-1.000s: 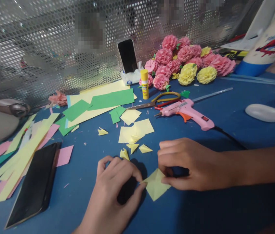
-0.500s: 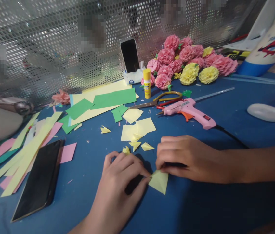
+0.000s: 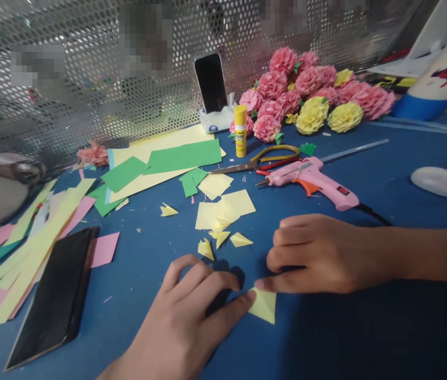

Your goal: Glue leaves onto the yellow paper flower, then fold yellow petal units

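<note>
A small folded piece of pale yellow paper [image 3: 265, 307] lies on the blue table between my hands, a crease running across it. The thumb of my left hand [image 3: 195, 306] presses on its left corner, with the other fingers bent above the table. Along its top edge lies the thumb of my right hand [image 3: 322, 253], whose fingers are curled in. Just beyond my left hand are small folded yellow pieces, among them a pointed one [image 3: 206, 248] and a leaf-shaped one [image 3: 241, 239]. Flat yellow squares [image 3: 238, 206] lie behind them.
A pink glue gun [image 3: 310, 179], scissors [image 3: 263, 160] and a glue stick [image 3: 240, 132] lie or stand beyond my hands. Pink and yellow paper flowers [image 3: 282, 95] are piled behind. At left are a phone [image 3: 51, 301] and paper strips [image 3: 45, 248]. A perforated metal panel [image 3: 81, 100] backs the table.
My right hand has moved slightly right, and its thumb now stretches along the paper's top edge. My left thumb has slid onto the paper's corner. The view has shifted a little.
</note>
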The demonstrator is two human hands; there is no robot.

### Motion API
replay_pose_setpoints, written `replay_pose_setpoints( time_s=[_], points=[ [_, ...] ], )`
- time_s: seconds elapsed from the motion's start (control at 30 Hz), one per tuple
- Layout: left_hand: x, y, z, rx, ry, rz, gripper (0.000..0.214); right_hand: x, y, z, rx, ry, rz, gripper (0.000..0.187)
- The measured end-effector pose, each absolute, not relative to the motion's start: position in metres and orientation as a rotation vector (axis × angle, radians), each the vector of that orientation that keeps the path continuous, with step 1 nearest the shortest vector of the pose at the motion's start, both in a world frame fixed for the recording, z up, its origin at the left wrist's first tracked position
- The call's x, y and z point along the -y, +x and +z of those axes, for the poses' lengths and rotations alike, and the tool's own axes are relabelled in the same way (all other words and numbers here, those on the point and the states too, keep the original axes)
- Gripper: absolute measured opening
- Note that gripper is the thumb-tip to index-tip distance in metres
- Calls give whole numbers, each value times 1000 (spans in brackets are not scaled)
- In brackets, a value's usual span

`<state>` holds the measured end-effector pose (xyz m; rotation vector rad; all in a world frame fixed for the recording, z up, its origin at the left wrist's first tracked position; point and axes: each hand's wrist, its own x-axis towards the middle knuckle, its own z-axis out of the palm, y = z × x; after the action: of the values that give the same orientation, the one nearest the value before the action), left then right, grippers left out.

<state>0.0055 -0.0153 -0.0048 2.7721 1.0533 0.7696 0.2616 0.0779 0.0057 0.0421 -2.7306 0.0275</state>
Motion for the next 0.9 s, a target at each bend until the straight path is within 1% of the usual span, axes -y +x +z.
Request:
replay_pose_setpoints(
  time_s=[0.23,0.47,0.63,0.77,0.9],
  points=[
    [14,5,-5,-1061,2742,804,24,-76,262,4,2736,16,48,30],
    [15,0,-8,-1060,2686,752,28,-74,261,4,2727,22,29,34],
    [18,6,-6,-1086,2772,756,24,-73,261,3,2727,52,-11,31],
    [21,13,-6,-1037,2897,758,26,-72,261,2,2732,84,-45,31],
    [22,10,-6,-1034,2915,722,26,-68,261,3,2729,56,-60,26]
  ],
)
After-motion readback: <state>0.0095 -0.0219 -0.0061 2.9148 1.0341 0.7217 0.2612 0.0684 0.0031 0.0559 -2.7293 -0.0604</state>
